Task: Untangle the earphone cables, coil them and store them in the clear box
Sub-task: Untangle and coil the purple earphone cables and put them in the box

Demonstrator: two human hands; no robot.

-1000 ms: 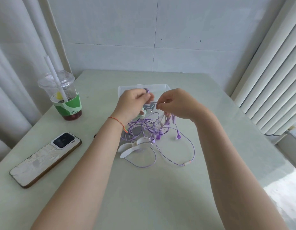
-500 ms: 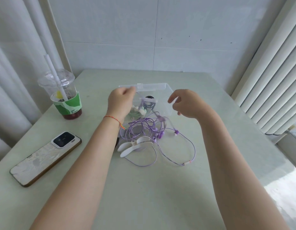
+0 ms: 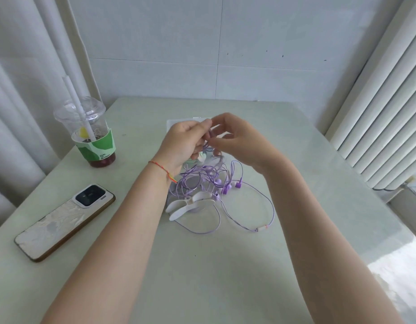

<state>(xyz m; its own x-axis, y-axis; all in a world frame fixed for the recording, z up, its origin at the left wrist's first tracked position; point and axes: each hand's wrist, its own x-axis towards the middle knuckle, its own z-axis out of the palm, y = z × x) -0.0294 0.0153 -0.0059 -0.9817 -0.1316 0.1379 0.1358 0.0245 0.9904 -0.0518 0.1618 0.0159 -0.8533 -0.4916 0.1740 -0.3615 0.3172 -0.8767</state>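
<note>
A tangle of purple earphone cables (image 3: 209, 181) lies on the table in front of the clear box (image 3: 173, 122), which is mostly hidden behind my hands. My left hand (image 3: 184, 142) and my right hand (image 3: 239, 141) are raised together above the tangle, fingertips meeting. Both pinch purple strands that rise from the pile. Purple earbuds (image 3: 228, 187) hang at the tangle's right side, and a long loop with an inline remote (image 3: 261, 228) trails toward me. Pale coiled earphones (image 3: 202, 157) show just below my hands, inside the box.
A white winder clip (image 3: 190, 204) lies at the tangle's near left edge. A phone (image 3: 64, 220) lies face down at the left. An iced drink cup with straw (image 3: 90, 134) stands at the back left. A radiator (image 3: 389, 127) flanks the table's right side.
Half a second ago both hands were apart and holding nothing, the box fully in view. They have now come together above the tangle and pinch purple strands again.
</note>
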